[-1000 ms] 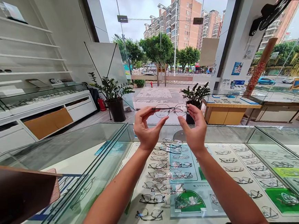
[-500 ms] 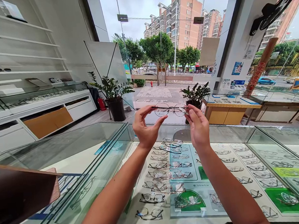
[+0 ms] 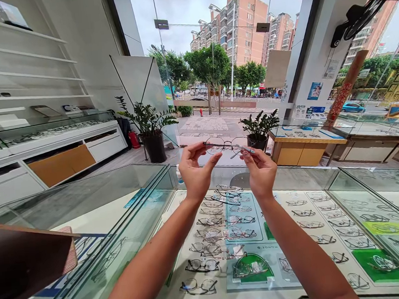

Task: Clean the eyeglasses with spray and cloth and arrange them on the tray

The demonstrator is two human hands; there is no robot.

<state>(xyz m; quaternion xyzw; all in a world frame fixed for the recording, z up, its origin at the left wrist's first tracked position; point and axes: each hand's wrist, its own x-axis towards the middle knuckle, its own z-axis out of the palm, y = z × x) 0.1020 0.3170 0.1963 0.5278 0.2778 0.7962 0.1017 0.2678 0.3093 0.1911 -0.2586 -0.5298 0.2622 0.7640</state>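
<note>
The left hand [image 3: 197, 172] and right hand [image 3: 262, 171] pinch thin-rimmed eyeglasses [image 3: 227, 144] at opposite sides, seemingly light, fragile and best held there.

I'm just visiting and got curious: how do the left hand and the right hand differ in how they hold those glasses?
The left hand has its thumb stretched away from its fingers, leaving a wide gap, while the right hand has its thumb drawn close to its fingertips. The left hand is at the left end of the glasses; the right hand is at the right end. Both hold the same pair.
</note>
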